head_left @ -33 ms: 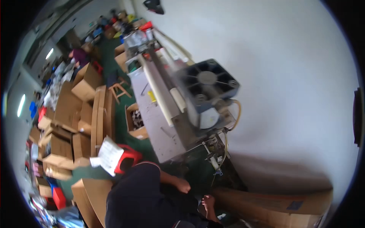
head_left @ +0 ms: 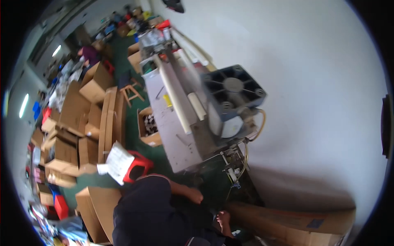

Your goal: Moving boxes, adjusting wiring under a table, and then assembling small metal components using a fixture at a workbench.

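Observation:
My left hand (head_left: 196,195) is closed like a fist, below the near end of a grey metal worktable (head_left: 176,153). What it holds, if anything, is hidden. Lower and a little to the right, my right hand (head_left: 223,218) has its fingers curled in, and I cannot make out anything in them. The two hands are apart. Above them, on the table's near end, stands a machine (head_left: 234,102) with a dark ribbed square top and a yellowish hose (head_left: 262,119). Small metal fittings (head_left: 231,170) hang at its lower side.
Long pale tubes (head_left: 172,94) lie along the table. A long carton (head_left: 283,215) lies at lower right by the wall. Leftward are a red stool (head_left: 143,164) with white sheets (head_left: 119,164), an open box of small pieces (head_left: 152,140) and many cartons (head_left: 88,153). A person (head_left: 89,54) sits far off.
The whole view has shifted slightly, so the machine and table appear a little farther right and lower. Both hands keep nearly the same place and pose.

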Demonstrator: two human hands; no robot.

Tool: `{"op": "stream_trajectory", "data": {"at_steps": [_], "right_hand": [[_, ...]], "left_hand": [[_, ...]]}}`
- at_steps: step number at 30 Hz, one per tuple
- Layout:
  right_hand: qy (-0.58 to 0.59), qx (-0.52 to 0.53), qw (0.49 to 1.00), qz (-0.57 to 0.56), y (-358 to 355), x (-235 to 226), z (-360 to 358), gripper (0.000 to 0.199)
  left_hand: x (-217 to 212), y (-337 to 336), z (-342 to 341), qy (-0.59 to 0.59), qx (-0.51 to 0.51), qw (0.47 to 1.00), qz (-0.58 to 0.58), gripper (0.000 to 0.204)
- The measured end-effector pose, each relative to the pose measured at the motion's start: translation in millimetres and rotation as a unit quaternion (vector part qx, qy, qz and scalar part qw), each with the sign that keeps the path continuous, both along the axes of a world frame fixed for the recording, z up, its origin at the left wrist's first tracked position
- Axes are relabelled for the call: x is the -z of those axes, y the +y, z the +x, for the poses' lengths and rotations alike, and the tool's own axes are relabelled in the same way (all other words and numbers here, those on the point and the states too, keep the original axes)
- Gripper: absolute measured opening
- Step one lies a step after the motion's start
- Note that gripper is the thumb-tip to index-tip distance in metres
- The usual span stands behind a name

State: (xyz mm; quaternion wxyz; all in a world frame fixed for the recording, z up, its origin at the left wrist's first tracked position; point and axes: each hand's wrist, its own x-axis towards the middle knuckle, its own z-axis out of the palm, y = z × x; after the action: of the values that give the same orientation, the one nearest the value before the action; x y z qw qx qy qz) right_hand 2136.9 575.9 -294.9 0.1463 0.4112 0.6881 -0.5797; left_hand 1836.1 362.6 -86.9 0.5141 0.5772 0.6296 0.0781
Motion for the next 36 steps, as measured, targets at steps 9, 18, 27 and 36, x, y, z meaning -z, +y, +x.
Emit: {"op": "stream_trajectory", "data": {"at_steps": [9,18,27,36], "right_hand": [[-0.027,-0.38,0.909,0.169,14.6,-167.3,-67.3,0.026],[0.12,-0.403,0.895,0.148,-120.3,-238.4,-228.5,0.025],[0.117,-0.347,0.898,0.243,-277.2,-233.2,-411.3,0.027],[-0.081,-0.339,0.928,0.132,-326.4,-263.7,-544.5,0.031]], "left_hand": [[-49.8,-247.6,-34.0,0.187,-0.654,0.733,-0.028,0.029],[-18.8,-429.3,36.8,0.107,-0.614,0.731,-0.278,0.027],[35.3,-505.1,-90.5,0.082,-0.686,0.716,-0.101,0.019],[-97.9,-660.0,-141.7,-0.023,-0.955,0.279,0.1,0.019]]}}
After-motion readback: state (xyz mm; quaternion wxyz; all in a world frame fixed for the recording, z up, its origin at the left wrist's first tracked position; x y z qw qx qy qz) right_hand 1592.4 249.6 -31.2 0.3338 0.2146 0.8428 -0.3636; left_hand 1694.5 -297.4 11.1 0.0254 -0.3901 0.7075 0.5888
